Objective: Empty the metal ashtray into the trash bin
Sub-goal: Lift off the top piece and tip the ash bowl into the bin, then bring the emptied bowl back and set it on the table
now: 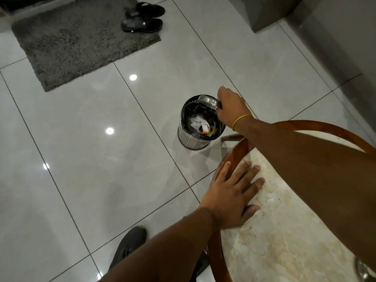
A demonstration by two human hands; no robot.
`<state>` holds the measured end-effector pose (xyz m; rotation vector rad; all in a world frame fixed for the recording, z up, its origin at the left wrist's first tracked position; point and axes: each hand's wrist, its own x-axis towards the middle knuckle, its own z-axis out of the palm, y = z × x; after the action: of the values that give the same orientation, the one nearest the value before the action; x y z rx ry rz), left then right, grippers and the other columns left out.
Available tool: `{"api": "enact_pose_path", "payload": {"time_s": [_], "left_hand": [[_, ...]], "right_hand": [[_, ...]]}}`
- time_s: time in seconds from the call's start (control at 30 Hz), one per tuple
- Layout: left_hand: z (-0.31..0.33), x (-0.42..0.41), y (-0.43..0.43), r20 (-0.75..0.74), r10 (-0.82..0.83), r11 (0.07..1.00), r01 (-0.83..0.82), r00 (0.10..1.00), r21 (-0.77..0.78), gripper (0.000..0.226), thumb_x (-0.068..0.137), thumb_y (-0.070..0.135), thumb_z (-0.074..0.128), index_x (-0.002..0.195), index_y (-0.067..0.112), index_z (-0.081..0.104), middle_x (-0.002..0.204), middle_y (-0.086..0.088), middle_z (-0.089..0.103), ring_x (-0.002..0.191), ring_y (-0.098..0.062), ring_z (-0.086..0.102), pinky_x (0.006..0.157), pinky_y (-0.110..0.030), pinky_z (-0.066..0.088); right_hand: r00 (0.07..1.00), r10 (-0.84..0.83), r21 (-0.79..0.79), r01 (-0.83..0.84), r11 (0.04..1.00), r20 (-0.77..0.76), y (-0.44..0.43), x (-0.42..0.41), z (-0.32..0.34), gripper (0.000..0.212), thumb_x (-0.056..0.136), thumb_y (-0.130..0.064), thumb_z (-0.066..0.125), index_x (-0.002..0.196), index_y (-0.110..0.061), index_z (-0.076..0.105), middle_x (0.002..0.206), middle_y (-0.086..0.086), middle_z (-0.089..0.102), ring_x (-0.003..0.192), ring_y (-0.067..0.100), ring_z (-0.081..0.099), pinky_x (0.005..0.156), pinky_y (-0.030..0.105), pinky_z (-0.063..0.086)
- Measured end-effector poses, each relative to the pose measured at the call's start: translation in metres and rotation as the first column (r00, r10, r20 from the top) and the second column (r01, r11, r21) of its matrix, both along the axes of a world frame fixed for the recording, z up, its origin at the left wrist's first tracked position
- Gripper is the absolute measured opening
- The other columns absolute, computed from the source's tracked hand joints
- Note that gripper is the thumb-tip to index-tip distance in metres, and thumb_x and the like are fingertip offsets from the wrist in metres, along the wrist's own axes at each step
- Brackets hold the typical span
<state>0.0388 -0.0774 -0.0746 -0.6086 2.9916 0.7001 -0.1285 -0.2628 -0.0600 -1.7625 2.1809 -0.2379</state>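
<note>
Grey rug (81,45) and dark sandals (142,17) sit far left on the tiled floor (81,149), irrelevant to the step. Left hand (230,196) lies flat, fingers spread, palm down on the marble table (284,231) edge, gripping nothing, just bracing the lean. Trash bin (200,123) stands on the floor just beside the table, perforated steel, dark liner, paper scraps inside. Right hand (232,107), yellow band at the wrist, is closed around the metal ashtray (208,101), which is tipped on edge above the bin's far rim, mouth turned toward the opening. Judged step: the dump itself. To do it well: keep the ashtray low and inside the rim line so ash doesn't drift, tilt fully over, tap lightly against the inner wall, hold the grip firm since the steel looks slick. Can't tell whether any contents remain inside.
</note>
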Motion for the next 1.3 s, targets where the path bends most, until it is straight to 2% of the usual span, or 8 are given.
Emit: {"api": "enact_pose_path", "payload": {"time_s": [0.47,0.57,0.63,0.7,0.77,0.93,1.1,1.3], "left_hand": [[0.001,0.001,0.0,0.013,-0.007,1.0,0.007,1.0,-0.001,0.073,0.112,0.064,0.028,0.174,0.026,0.018,0.184,-0.007,0.006,0.17,-0.03,-0.006,0.132,-0.062,-0.011],[-0.001,0.0,0.0,-0.009,0.0,1.0,0.0,1.0,-0.003,0.073,0.112,0.063,0.03,0.174,0.026,0.02,0.184,-0.007,0.006,0.17,-0.03,-0.006,0.133,-0.062,-0.009],[-0.003,0.001,0.001,-0.025,0.006,1.0,-0.006,1.0,-0.008,0.073,0.112,0.062,0.031,0.173,0.025,0.021,0.184,-0.007,0.005,0.17,-0.029,-0.007,0.133,-0.063,-0.005],[-0.003,0.0,0.001,-0.027,0.002,1.0,-0.002,1.0,0.0,0.074,0.113,0.063,0.029,0.175,0.025,0.015,0.184,-0.006,0.0,0.17,-0.028,-0.01,0.134,-0.064,-0.001],[-0.003,0.001,0.001,-0.015,0.003,1.0,-0.003,1.0,-0.018,0.075,0.113,0.064,0.028,0.175,0.027,0.011,0.185,-0.005,-0.002,0.17,-0.027,-0.01,0.134,-0.064,0.001],[-0.001,0.0,0.002,-0.012,0.007,0.997,-0.008,1.0,-0.078,0.072,0.111,0.064,0.033,0.173,0.028,0.024,0.184,-0.005,0.012,0.171,-0.029,0.002,0.134,-0.063,-0.001],[0.005,-0.001,0.002,-0.003,0.003,0.992,-0.003,1.0,-0.129,0.072,0.109,0.063,0.037,0.17,0.024,0.038,0.182,-0.008,0.022,0.169,-0.031,0.013,0.13,-0.069,0.017],[0.01,-0.002,0.002,0.01,-0.006,0.989,0.008,1.0,-0.149,0.076,0.108,0.063,0.034,0.172,0.021,0.032,0.182,-0.009,0.02,0.169,-0.034,0.015,0.13,-0.071,0.015]], "right_hand": [[0.999,-0.042,0.009,0.042,0.999,0.019,0.003,-0.004,0.0,0.02,0.087,-0.003,0.062,0.106,-0.001,0.055,0.104,0.02,0.063,0.09,0.038,0.06,0.071,0.035,0.036],[0.974,-0.191,0.035,0.188,0.981,0.121,0.003,-0.011,0.004,0.021,0.085,-0.007,0.065,0.105,-0.003,0.061,0.101,0.02,0.068,0.086,0.037,0.068,0.066,0.036,0.051],[0.89,-0.359,0.084,0.35,0.933,0.281,0.006,-0.017,0.013,0.021,0.079,-0.005,0.066,0.1,-0.007,0.062,0.088,0.022,0.072,0.064,0.035,0.074,0.058,0.042,0.064],[0.765,-0.479,0.125,0.475,0.871,0.431,0.014,-0.026,0.025,0.022,0.074,-0.004,0.069,0.095,-0.008,0.063,0.075,0.022,0.073,0.049,0.031,0.073,0.05,0.044,0.064],[0.623,-0.552,0.177,0.56,0.81,0.554,0.027,-0.038,0.039,0.023,0.073,-0.002,0.072,0.092,-0.01,0.063,0.07,0.021,0.073,0.047,0.027,0.073,0.051,0.04,0.065],[0.307,-0.588,0.276,0.662,0.697,0.748,0.089,-0.076,0.081,0.025,0.075,0.006,0.079,0.092,-0.005,0.064,0.062,0.02,0.069,0.044,0.023,0.068,0.05,0.029,0.06],[0.175,-0.609,0.297,0.749,0.592,0.773,0.192,-0.11,0.104,0.017,0.085,0.002,0.079,0.095,0.002,0.066,0.077,0.026,0.069,0.044,0.018,0.065,0.044,0.027,0.058],[0.04,-0.714,0.355,0.847,0.395,0.699,0.319,-0.125,0.09,0.011,0.087,-0.002,0.079,0.089,-0.002,0.069,0.071,0.028,0.07,0.043,0.026,0.065,0.046,0.031,0.058]]}}
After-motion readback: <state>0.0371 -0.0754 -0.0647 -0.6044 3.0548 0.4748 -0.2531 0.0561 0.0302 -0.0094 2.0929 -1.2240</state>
